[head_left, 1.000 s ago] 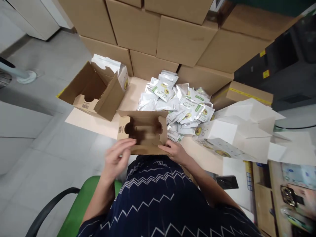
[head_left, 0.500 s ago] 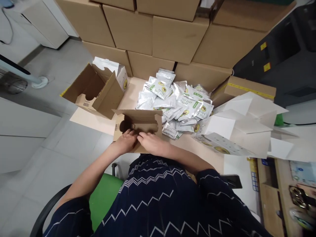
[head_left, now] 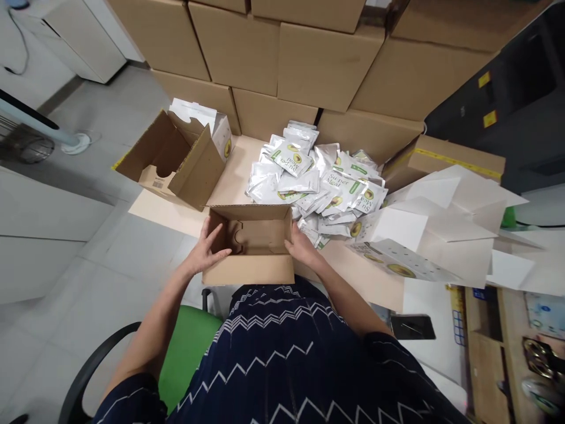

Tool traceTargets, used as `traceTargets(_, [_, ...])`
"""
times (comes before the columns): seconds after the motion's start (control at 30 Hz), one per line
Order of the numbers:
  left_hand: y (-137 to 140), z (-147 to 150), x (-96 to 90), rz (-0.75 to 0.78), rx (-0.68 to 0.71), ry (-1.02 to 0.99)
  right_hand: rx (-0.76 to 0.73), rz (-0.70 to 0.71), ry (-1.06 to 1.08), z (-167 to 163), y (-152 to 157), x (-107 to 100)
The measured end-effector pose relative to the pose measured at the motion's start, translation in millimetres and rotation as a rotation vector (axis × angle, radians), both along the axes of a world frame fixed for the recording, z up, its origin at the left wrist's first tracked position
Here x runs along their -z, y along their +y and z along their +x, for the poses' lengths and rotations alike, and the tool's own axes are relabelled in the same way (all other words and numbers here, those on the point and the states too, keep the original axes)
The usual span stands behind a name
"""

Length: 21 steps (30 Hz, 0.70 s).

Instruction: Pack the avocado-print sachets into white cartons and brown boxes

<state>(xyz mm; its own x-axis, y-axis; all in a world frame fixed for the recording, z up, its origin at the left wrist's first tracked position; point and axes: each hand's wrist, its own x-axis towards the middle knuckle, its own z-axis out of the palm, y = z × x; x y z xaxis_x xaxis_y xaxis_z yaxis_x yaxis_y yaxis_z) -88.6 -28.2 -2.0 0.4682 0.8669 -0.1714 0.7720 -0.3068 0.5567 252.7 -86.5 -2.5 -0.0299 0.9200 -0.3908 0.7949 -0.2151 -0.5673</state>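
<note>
An open brown cardboard box [head_left: 248, 270] sits at the near edge of the table, its inside facing up with cut flaps visible at the left end. My left hand [head_left: 205, 250] grips its left end, thumb over the near side and fingers along the outer wall. On the opposite end, my right hand [head_left: 302, 242] holds the right wall, fingers partly hidden behind it. Just beyond the box lies a heap of silver-white pouches [head_left: 318, 176] printed with avocados and "Super Meal".
Another open cardboard box [head_left: 200, 168] stands at the left, beside a white printed carton [head_left: 221, 136]. Stacked brown boxes [head_left: 326, 65] wall off the back. Unfolded white cartons [head_left: 445, 235] lie at the right, near a phone [head_left: 412, 327]. A green chair [head_left: 188, 347] is below.
My hands have moved from the middle of the box out to its two ends. The box's near wall now stands in view, and the left end panel's cut-out has folded inward.
</note>
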Motion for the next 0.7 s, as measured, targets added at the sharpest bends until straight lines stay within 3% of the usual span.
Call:
traceTargets(0.07, [-7.6,1.3,-2.3,0.006,-0.008,-0.018,0.031,-0.009,0.045,3.9,8.5,2.0])
traceTargets(0.17, [-23.3,-8.2,-18.1,-0.049,0.090,0.050,-0.006,0.043,0.083,11.3,24.3,-4.9])
traceTargets(0.27, [-43.4,-25.0,-34.5,-0.091,0.203,0.224,-0.099,0.109,0.097,8.8,43.9,-12.6])
traceTargets(0.37, [-62.9,-33.1,-42.6,0.029,0.191,0.459,-0.181,0.113,0.070,-5.3,69.1,-14.8])
traceTargets(0.43, [-71.5,-32.0,-43.7,0.110,0.205,0.535,-0.263,0.093,0.065,-15.8,88.6,-14.9])
traceTargets(0.57, [-73.8,-30.3,-38.0,0.134,0.381,0.440,-0.493,0.088,0.056,-28.7,127.1,-21.7])
traceTargets(0.7, [-72.1,-38.0,-25.9,0.128,0.438,0.388,-0.688,0.030,-0.137,-38.8,152.3,-35.3])
